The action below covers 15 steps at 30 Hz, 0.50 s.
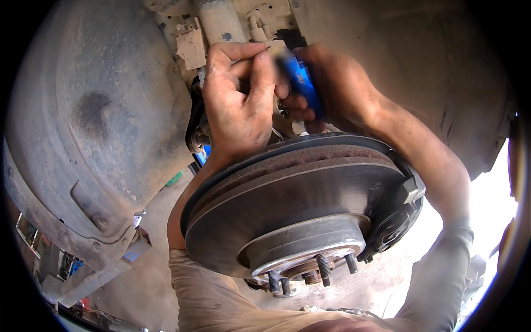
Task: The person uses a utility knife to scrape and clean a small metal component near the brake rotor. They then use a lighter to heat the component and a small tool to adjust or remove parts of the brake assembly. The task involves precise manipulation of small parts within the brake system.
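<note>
My left hand (238,105) is raised behind the brake disc (293,188), its thumb and fingers bent together in a pinch. What lies between those fingertips is blurred and I cannot make it out. Right beside it, my right hand (345,83) is wrapped round a blue-handled tool (303,83), tilted with its upper end at the left fingertips. That end is smeared, so its exact kind does not show. The disc sits on a wheel hub (304,240) with several bare threaded studs, and both forearms pass up around it.
A dark brake caliper (392,221) sits on the disc's right side. The dirty wheel-arch liner (105,110) curves along the left. Above my hands are a strut tube (221,22) and a rusty bracket (191,48). Clutter lies at the lower left.
</note>
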Motion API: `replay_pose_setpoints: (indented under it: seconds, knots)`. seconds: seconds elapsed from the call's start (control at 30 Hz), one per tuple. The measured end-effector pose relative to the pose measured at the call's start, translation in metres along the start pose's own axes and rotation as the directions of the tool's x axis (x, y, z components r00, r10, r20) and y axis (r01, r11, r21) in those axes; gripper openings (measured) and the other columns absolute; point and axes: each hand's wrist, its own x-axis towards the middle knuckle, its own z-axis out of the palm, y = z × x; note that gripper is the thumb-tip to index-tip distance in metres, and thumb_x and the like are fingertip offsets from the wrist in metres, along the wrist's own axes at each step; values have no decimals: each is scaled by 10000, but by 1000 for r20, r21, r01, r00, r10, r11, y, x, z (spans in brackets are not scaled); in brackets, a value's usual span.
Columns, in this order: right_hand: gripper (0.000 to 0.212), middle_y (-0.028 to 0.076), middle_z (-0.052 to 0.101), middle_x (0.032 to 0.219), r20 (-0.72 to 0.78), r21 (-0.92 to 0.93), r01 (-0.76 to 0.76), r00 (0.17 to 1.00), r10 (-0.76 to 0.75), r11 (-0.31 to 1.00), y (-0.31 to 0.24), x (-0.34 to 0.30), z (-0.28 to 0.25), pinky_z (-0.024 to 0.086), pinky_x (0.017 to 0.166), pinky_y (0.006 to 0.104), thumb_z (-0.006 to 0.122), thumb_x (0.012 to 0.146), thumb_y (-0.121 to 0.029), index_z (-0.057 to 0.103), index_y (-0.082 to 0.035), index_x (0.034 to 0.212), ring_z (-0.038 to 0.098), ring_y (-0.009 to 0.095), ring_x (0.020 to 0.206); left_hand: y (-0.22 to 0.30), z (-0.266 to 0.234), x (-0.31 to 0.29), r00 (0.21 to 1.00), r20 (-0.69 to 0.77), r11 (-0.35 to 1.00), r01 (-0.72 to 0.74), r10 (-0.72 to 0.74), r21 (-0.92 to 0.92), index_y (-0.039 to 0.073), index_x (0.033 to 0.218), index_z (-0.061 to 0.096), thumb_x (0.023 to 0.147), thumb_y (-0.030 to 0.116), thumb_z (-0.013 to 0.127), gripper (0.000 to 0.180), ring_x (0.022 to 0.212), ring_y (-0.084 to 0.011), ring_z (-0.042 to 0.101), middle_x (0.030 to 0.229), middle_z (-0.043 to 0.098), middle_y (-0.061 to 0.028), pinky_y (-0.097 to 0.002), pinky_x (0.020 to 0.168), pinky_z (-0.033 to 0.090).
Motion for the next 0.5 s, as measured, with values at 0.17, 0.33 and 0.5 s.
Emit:
replay_pose_setpoints:
  seconds: [0.17,0.33,0.5]
  knots:
    - [459,15,481,590,5,-17,4,1000,-4,1000,2,2,-2,338,436,288,298,910,-364,596,-38,788,417,125,502,4,2,-1,1000,-2,1000,21,-21,2,-3,1068,397,943,60,475,161,530,-131,549,673,546,-86,-277,497,505]
    - [469,12,482,587,-1,-41,26,1000,-26,999,2,2,-3,354,430,282,291,914,-363,604,-37,790,429,121,504,-1,-1,0,1000,9,1000,-11,11,24,-2,1066,400,945,59,473,155,538,-121,543,674,546,-84,-270,496,497]
    - [470,12,482,586,-10,-63,10,1000,-10,998,2,2,-3,355,430,284,288,917,-356,607,-37,786,431,122,504,0,-1,0,999,33,1000,-17,17,16,-4,1067,398,945,49,467,149,544,-116,540,679,552,-88,-264,507,491]
